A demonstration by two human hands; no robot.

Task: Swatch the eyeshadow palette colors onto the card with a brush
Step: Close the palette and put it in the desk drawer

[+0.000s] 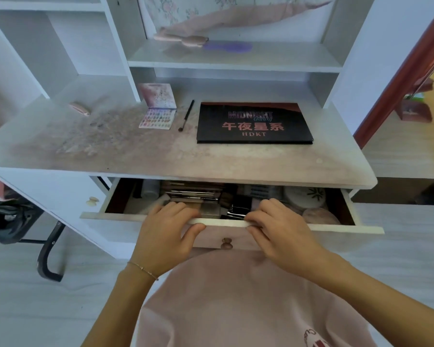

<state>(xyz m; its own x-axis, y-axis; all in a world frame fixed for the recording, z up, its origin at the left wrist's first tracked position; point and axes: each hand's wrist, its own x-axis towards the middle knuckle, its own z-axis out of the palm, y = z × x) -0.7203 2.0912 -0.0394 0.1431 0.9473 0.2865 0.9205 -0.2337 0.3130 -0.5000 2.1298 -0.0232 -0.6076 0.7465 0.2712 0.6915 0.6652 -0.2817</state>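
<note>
At the front lip of an open drawer (pixel 311 227), at six o'clock below the desk, both hands are hooked over the edge: the left hand (pixel 164 234) has fingers curled inside and thumb pressed on the outer face, and the right hand (pixel 281 230) pinches the same lip just beside it, thumb under, fingers over. Neither hand holds a tool; both are clamped on the drawer front, a grip that suits sliding it in or out, though which way cannot be told. A small knob (pixel 226 243) sits between and below the hands, unused. The drawer is crowded with cosmetics, so there is little free room inside. Up on the desk top (pixel 85 151), at twelve o'clock, lies a closed black eyeshadow palette (pixel 254 123). At eleven o'clock, just beside it, a thin dark brush (pixel 186 115) lies lengthwise, and next to that an open smaller palette (pixel 158 110) shows rows of pastel pans, its lid propped upright. No blank card is clearly visible. The desk's left half is open space, smudged with powder; the front edge overhangs the drawer, so hands must clear it when rising
</note>
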